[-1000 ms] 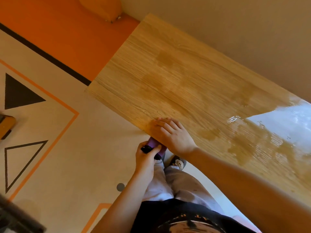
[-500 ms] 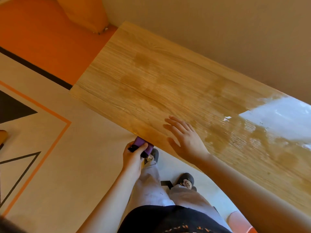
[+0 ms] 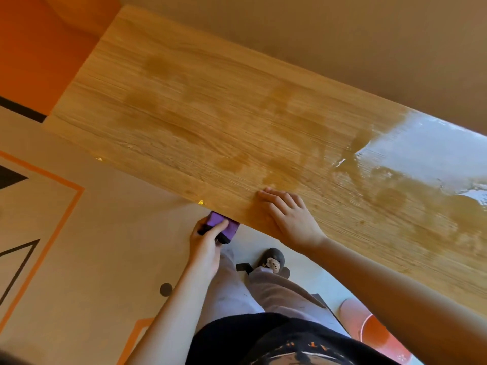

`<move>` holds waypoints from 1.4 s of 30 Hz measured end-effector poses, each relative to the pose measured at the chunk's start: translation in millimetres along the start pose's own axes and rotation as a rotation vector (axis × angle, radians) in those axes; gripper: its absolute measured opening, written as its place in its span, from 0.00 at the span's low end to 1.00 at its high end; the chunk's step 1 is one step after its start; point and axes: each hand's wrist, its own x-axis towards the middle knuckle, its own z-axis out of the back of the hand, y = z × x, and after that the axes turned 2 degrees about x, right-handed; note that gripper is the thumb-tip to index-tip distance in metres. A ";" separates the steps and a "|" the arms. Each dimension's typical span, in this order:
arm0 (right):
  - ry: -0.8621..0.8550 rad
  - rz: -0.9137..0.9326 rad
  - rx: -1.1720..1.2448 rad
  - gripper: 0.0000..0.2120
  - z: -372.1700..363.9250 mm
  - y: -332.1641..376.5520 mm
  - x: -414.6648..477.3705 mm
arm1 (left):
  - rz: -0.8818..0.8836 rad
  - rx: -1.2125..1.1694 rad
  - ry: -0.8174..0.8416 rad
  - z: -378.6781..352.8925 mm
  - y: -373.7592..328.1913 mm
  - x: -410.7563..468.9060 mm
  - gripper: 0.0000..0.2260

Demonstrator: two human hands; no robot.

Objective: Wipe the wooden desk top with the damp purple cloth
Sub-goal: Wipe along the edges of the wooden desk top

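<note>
The wooden desk top runs from upper left to lower right, with dark damp patches across its middle and a bright wet glare at the right. My left hand grips the folded purple cloth just below the desk's near edge, the cloth pressed against that edge. My right hand lies flat on the desk top close to the edge, fingers straight and pointing left.
A beige wall borders the desk's far side. Below lies a pale floor mat with orange lines and black triangles, and orange floor at upper left. My legs and a slipper stand under the desk edge; an orange bucket sits at lower right.
My right hand slid along the desk top near the edge and now lies flat. My left hand stays at the desk edge holding the cloth. The view shifted.
</note>
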 end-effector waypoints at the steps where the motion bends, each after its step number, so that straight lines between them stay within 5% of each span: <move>1: -0.004 0.006 0.012 0.13 -0.2 -0.3 -1.0 | -0.003 -0.022 -0.009 -0.1 1.2 0.6 0.17; 11: 0.043 -0.029 0.086 0.18 6.8 -5.9 0.8 | 0.077 0.159 0.083 -46.3 59.7 -43.3 0.13; 17: 0.015 -0.070 0.237 0.19 25.1 -5.7 -14.8 | 0.023 -0.015 0.024 -24.8 30.6 -22.4 0.21; 23: -0.248 -0.427 0.405 0.10 39.9 22.5 -73.8 | 0.157 0.090 0.020 -39.1 55.7 -33.9 0.25; 27: -0.229 -0.707 0.658 0.02 42.8 55.7 -102.2 | 0.217 0.226 0.079 -44.7 54.3 -39.8 0.20; 31: 0.107 -1.079 0.863 0.22 18.8 68.2 -99.6 | 0.250 0.387 0.178 -43.7 34.8 -36.2 0.20; 33: 0.155 -1.231 1.202 0.32 6.9 77.0 -89.9 | 0.270 0.446 0.222 -42.1 28.1 -34.5 0.20; 37: -0.192 -1.385 1.773 0.22 -11.2 104.1 -60.1 | 0.293 0.568 0.326 -38.8 15.1 -33.1 0.16; 42: -0.749 -1.473 1.951 0.14 -18.7 124.2 -44.3 | 0.134 0.927 0.596 -25.1 -14.7 -32.6 0.07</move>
